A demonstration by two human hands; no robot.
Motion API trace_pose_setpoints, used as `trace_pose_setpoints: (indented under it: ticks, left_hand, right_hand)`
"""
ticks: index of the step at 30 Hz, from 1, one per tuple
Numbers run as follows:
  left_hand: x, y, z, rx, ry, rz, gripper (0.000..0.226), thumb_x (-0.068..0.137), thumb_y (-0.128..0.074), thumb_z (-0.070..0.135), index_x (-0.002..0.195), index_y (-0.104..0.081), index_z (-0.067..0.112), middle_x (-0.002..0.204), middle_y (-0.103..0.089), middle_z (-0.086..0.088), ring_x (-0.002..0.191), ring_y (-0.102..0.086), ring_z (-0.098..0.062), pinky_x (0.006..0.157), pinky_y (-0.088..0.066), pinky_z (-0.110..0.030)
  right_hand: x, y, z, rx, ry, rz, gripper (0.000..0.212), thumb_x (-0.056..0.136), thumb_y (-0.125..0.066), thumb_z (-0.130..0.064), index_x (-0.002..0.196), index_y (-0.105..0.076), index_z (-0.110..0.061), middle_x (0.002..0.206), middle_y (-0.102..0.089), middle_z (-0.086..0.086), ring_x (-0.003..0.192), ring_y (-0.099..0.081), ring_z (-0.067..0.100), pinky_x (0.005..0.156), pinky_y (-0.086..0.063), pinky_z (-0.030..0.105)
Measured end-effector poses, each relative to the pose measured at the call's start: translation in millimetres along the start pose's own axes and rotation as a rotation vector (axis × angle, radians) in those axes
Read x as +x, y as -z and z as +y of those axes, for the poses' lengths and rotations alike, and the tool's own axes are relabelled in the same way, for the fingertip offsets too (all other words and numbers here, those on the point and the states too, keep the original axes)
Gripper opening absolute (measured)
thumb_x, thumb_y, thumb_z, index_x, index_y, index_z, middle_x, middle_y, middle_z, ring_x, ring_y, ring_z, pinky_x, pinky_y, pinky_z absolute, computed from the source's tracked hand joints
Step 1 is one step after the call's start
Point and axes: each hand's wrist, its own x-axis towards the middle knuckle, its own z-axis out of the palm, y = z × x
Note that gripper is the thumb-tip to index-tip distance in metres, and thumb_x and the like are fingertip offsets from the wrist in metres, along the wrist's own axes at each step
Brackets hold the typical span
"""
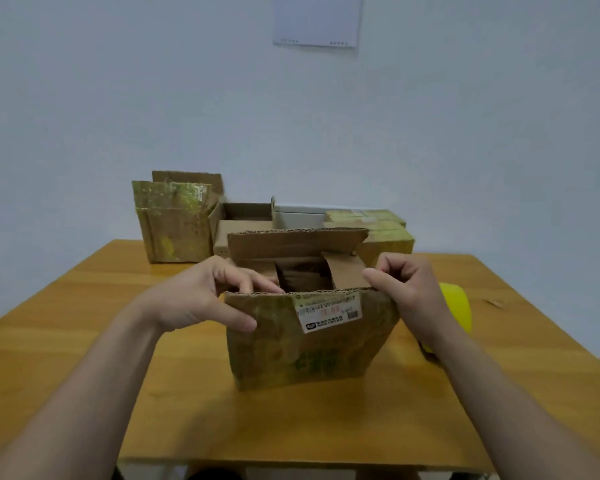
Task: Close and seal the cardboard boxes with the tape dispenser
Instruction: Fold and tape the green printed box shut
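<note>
Wooden table (84, 341) carries the open cardboard box (312, 355) at its middle. I see the left hand (194, 296) and right hand (406, 289) pinching its near flap's corners; its white label (329, 311) blurs unreadably. Yellow tape dispenser (456, 306) lies behind the right hand, more boxes (174, 230) beyond.

A worn cardboard box (309, 344), streaked with old yellowish tape and bearing a white shipping label (329, 311), is standing open as the left hand (201, 296) and right hand (406, 289) are pinching the two ends of its near flap's top edge. Its far flap (291, 242) is standing upright just beyond the grip, and a side flap (347, 271) is leaning inward by the right fingers. The yellow tape dispenser (456, 306) is lying just behind the right wrist, partly hidden. Well beyond the grip, a taped open box (174, 233) and a plain open box (246, 220) are sitting to the left, with sealed boxes (378, 226) to the right.
</note>
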Motion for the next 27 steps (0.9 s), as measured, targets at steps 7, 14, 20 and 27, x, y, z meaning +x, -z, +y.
trace_pose_setpoints:
  ticks: [7, 14, 20, 27]
  left_hand:
    - [24, -3, -16, -0.021, -0.195, -0.045, 0.061, 0.071, -0.076, 0.075, 0.078, -0.078, 0.014, 0.147, -0.06, -0.006, 0.151, -0.036, -0.02, 0.119, -0.02, -0.057]
    - [60, -16, -32, 0.013, -0.059, 0.907, 0.024, 0.093, -0.073, 0.041, 0.084, -0.075, 0.019, 0.096, -0.073, -0.001, 0.094, -0.065, -0.008, 0.088, -0.053, -0.042]
    - [68, -4, -33, 0.404, -0.164, 0.875, 0.025, 0.081, -0.087, 0.022, 0.09, -0.072, 0.04, 0.129, -0.052, 0.004, 0.126, -0.05, -0.014, 0.107, -0.046, -0.036]
    - [40, -2, -11, 0.612, -0.321, 0.74, 0.019, 0.078, -0.09, 0.028, 0.094, -0.081, 0.03, 0.101, -0.07, 0.01, 0.097, -0.067, -0.01, 0.077, -0.06, -0.041]
  right_hand:
    - [2, 19, 8, 0.118, -0.07, -0.347, 0.046, 0.088, -0.067, -0.042, 0.061, -0.046, -0.012, 0.065, -0.04, 0.025, 0.068, -0.045, 0.05, 0.083, -0.039, 0.07]
    - [7, 20, 0, 0.058, -0.029, -0.282, 0.029, 0.084, -0.07, -0.038, 0.073, -0.072, -0.011, 0.082, -0.071, 0.022, 0.092, -0.068, 0.045, 0.095, -0.044, 0.073]
    - [3, 30, -3, 0.07, -0.077, -0.413, 0.026, 0.07, -0.086, -0.032, 0.065, -0.068, -0.014, 0.083, -0.078, 0.006, 0.102, -0.073, 0.036, 0.107, -0.043, 0.066]
    - [17, 61, -27, -0.277, -0.191, -0.637, 0.023, 0.07, -0.091, -0.006, 0.066, -0.069, -0.008, 0.093, -0.078, 0.012, 0.103, -0.072, 0.03, 0.096, -0.054, 0.052]
